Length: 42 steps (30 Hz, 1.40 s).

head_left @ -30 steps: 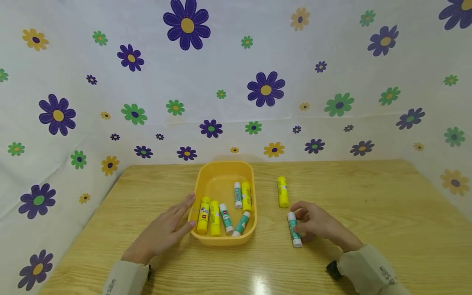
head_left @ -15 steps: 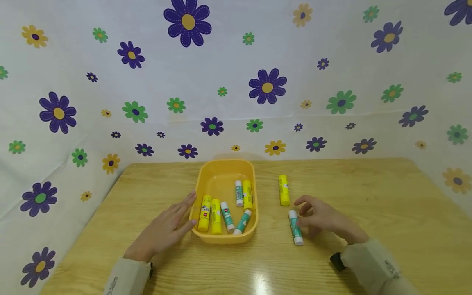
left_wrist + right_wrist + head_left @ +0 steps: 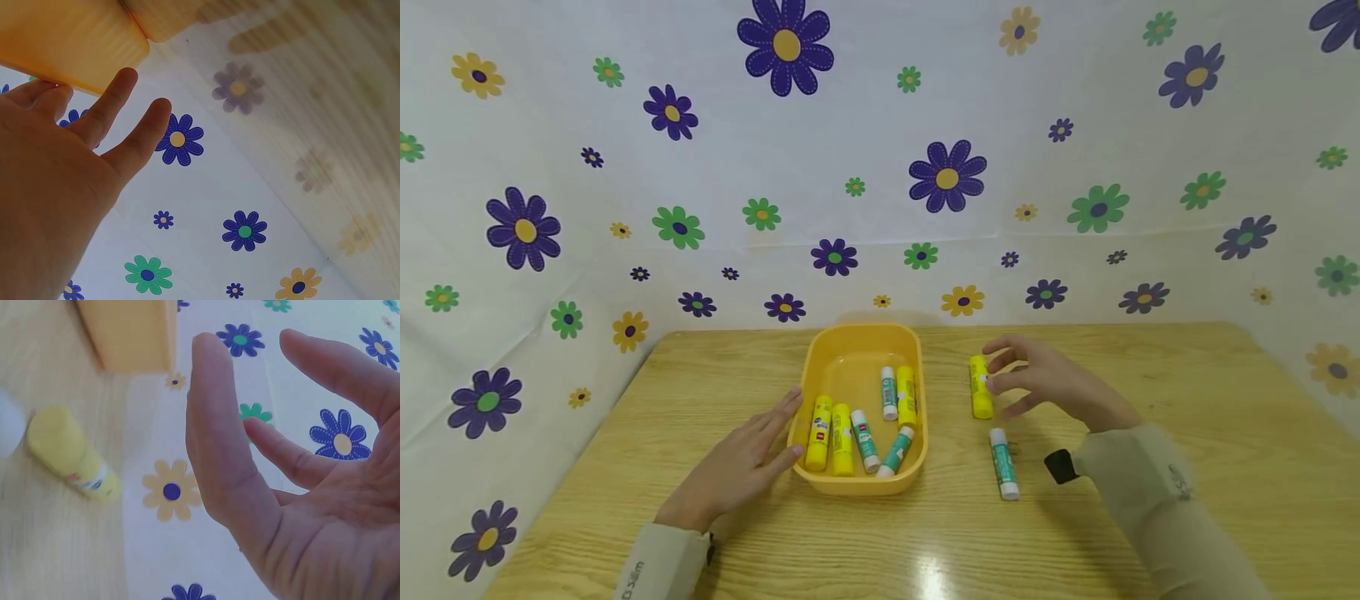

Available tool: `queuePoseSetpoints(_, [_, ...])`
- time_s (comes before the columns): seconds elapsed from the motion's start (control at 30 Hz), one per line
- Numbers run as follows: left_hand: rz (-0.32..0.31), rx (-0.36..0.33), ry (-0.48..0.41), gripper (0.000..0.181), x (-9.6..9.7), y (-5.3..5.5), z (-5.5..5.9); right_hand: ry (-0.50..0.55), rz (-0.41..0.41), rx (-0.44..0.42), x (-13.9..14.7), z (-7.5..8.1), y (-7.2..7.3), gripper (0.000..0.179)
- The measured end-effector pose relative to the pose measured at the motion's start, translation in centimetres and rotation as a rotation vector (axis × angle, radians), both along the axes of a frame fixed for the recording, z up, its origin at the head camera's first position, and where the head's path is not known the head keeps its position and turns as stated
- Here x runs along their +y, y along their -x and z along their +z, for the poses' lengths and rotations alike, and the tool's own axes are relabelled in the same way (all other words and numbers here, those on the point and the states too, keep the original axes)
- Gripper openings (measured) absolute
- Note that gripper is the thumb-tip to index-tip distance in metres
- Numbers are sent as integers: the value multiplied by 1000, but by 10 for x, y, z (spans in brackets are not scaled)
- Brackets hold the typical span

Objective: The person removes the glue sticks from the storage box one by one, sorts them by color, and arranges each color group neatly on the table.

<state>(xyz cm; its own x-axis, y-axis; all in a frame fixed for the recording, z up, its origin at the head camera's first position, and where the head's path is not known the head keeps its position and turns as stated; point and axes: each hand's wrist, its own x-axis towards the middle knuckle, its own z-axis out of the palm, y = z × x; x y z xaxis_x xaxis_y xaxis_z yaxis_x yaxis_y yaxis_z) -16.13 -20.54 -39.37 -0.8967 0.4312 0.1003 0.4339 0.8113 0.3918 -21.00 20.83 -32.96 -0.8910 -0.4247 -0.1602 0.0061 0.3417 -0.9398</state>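
A yellow tray point(image 3: 861, 346) sits mid-table with several glue sticks inside, yellow ones point(image 3: 818, 432) and teal-and-white ones point(image 3: 866, 441). My left hand point(image 3: 741, 462) lies flat on the table, fingertips touching the tray's left wall point(image 3: 69, 53). Right of the tray a yellow glue stick point(image 3: 979, 387) lies on the table, also seen in the right wrist view point(image 3: 72, 461). My right hand point(image 3: 1037, 379) hovers open just beside it, fingers spread, holding nothing. A teal-and-white glue stick point(image 3: 1003, 463) lies free nearer to me.
The wooden table point(image 3: 1187, 417) is bounded at the back and sides by a white cloth with flower prints point(image 3: 940, 179). A dark strap point(image 3: 1062, 465) sits on my right wrist.
My right hand let go of the teal-and-white glue stick and moved away from me to the yellow stick. The left hand stayed at the tray.
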Motion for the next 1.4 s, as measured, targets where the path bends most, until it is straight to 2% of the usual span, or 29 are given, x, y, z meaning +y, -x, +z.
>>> queuePoseSetpoints(0.17, [4,-9,1,70,0,0,0,13,-15,11,-17,5,5,62])
queuePoseSetpoints(0.4, [8,-12,2,69,0,0,0,35,0,11,-40,4,13,63])
queuePoseSetpoints(0.77, [-12,14,-5,68,0,2,-1,85,4,-13,-77,7,13,54])
queuePoseSetpoints(1.13, [-9,10,-2,69,1,3,-3,107,7,-37,-100,2,13,52])
queuePoseSetpoints(1.4, [3,2,-4,68,-1,2,-4,151,18,-75,-116,-7,11,52])
